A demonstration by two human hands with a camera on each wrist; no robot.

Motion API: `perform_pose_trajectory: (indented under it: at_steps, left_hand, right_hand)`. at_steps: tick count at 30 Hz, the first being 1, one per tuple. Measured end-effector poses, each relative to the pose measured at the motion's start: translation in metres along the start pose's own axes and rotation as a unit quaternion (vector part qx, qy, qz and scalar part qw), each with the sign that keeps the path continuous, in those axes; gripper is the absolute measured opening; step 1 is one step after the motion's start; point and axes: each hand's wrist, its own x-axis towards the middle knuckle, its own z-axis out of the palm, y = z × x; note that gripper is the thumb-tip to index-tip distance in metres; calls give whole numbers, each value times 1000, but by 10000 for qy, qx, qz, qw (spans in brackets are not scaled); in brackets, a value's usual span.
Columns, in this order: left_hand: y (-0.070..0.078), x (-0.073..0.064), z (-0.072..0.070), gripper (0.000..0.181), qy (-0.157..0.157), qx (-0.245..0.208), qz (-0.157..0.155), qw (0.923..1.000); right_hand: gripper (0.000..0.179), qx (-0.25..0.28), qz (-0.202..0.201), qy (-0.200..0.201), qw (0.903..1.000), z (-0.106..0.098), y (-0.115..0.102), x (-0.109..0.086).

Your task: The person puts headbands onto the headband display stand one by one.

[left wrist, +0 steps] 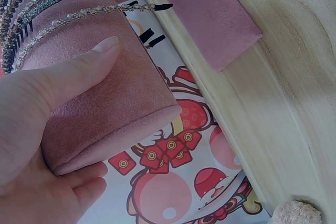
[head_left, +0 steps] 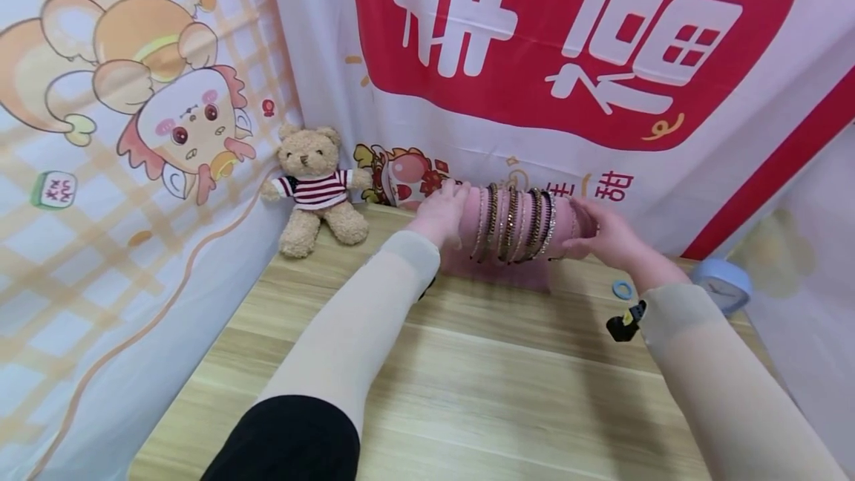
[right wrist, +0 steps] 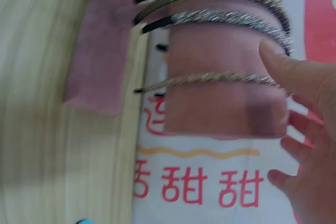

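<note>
A pink plush headband holder (head_left: 562,215), a padded cylinder on a flat pink base (head_left: 494,273), stands at the back of the table. Several glittery headbands (head_left: 510,225) arch over it side by side. At its left end my left hand (head_left: 441,212) grips the padding; in the left wrist view the thumb lies across the front and the fingers curl round the far side. My right hand (head_left: 613,237) is at the right end, fingers spread and loosely bent. In the right wrist view its thumb tip overlaps a headband's edge beside one separate gold headband (right wrist: 210,80); contact is unclear.
A teddy bear (head_left: 314,188) in a striped shirt sits at the table's back left. Toward the right lie a small blue ring (head_left: 622,289) and a light blue clock (head_left: 721,284). Printed cloth (head_left: 467,106) hangs right behind the wooden table (head_left: 467,392).
</note>
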Motion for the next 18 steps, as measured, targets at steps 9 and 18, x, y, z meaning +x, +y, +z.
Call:
perform_pose_trajectory:
  at_steps: [9, 18]
  left_hand:
    - [0, 1, 0, 122, 58, -22, 13, 10000]
    - [3, -4, -2, 119, 68, -108, 118, 9998]
  right_hand:
    - [83, -588, -252, 369, 9973, 5, 16, -3]
    - [82, -1024, -595, 589, 9912, 11, 19, -1]
